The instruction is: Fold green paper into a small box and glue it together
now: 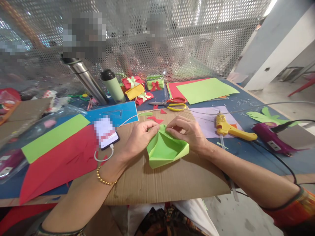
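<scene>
A green folded paper box (169,149), open at the top, is between my hands above the brown cardboard sheet (137,177). My left hand (141,137) pinches its far left edge between thumb and fingers. On the far right edge, my right hand (188,131) grips the same paper, with thumb and fingertips close together. The near wall of the box stands folded up, and its far side is bunched between the fingertips. Small red paper scraps (155,119) lie just beyond my left hand.
A yellow glue gun (232,129) rests on lilac paper (204,121) at right, near a purple power strip (273,139). Scissors (176,105), finished small paper boxes (155,85) and two bottles (113,87) stand or lie behind. A phone (108,139) and red paper (64,160) are left.
</scene>
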